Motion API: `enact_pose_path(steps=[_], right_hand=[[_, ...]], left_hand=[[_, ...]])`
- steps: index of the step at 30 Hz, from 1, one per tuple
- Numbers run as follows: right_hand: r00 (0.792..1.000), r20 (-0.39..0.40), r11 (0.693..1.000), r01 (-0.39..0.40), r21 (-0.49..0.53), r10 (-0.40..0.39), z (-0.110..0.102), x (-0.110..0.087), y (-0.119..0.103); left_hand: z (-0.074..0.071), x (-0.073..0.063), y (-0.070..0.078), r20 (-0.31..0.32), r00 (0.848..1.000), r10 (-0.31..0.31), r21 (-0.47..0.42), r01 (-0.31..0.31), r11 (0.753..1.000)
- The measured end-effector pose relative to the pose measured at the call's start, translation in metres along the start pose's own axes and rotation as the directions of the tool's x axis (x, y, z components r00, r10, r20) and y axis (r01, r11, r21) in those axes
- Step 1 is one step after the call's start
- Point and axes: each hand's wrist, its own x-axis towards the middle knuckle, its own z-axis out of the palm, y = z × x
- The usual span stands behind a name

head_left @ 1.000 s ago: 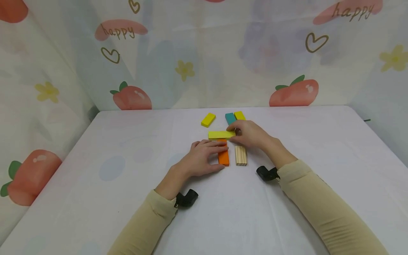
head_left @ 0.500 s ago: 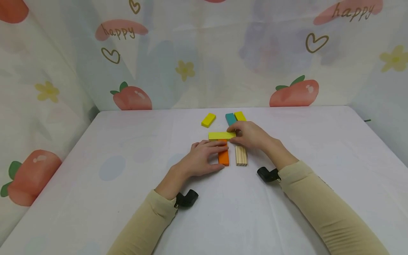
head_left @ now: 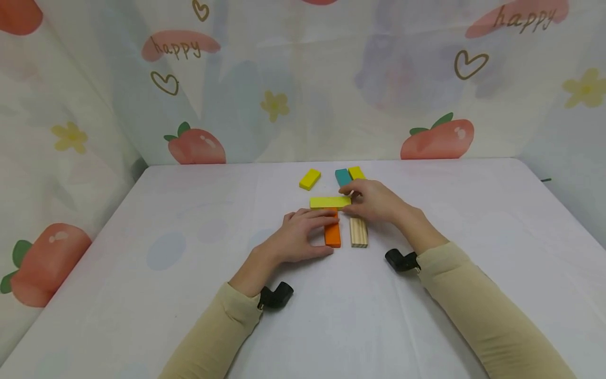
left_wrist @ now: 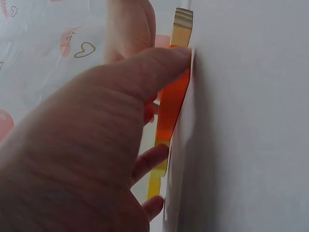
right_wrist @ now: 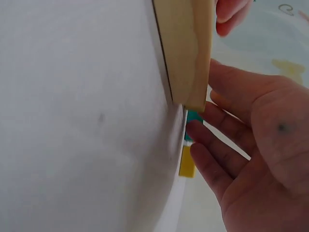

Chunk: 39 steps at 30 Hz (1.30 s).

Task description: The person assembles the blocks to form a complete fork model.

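My left hand (head_left: 297, 238) holds an orange wooden block (head_left: 333, 236) lying lengthwise on the table, thumb at its near end and fingers over its far part. A yellow block (head_left: 325, 202) lies crosswise at the orange one's far end. My right hand (head_left: 376, 201) is around that block's right end, its thumb at the near side and forefinger a little off the far side. To the right of the orange block is a plain wood block (head_left: 359, 233), which covers much of the right wrist view. In the left wrist view my thumb overlaps the orange block (left_wrist: 174, 101).
Behind my right hand lie a teal block (head_left: 343, 177) and a second yellow block (head_left: 357, 172), side by side. Another yellow block (head_left: 310, 179) is farther left. A printed curtain (head_left: 303, 105) stands at the back edge of the white-covered table (head_left: 199, 310).
My right forefinger has lifted slightly off the yellow block, and the right hand has shifted a little to the right. The left hand and the other blocks have stayed put.
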Motion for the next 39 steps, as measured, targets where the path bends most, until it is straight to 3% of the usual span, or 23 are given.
enact_pose_path(steps=[8, 13, 19, 29, 39], right_hand=[[0.999, -0.038, 0.998, 0.001, 0.062, 0.001, -0.009, -0.021, 0.009], [0.999, -0.038, 0.998, 0.013, 0.057, -0.01, -0.01, -0.031, 0.009], [0.998, -0.04, 0.996, 0.059, 0.072, -0.056, -0.006, -0.042, 0.009], [0.986, -0.073, 0.985, 0.158, 0.074, -0.153, 0.001, -0.065, 0.007], [0.99, -0.054, 0.99, 0.135, 0.038, -0.132, 0.01, -0.081, 0.006]], left_hand=[[-0.004, -0.001, -0.007, -0.123, 0.992, 0.009, -0.117, -0.024, 0.993], [-0.007, 0.004, -0.01, -0.194, 0.981, -0.023, -0.139, -0.005, 0.99], [-0.007, 0.014, -0.013, -0.231, 0.972, -0.038, -0.116, 0.011, 0.993], [-0.007, 0.03, -0.017, -0.193, 0.979, -0.062, -0.106, 0.042, 0.993], [-0.007, 0.041, -0.021, -0.128, 0.991, -0.024, -0.103, 0.011, 0.995]])
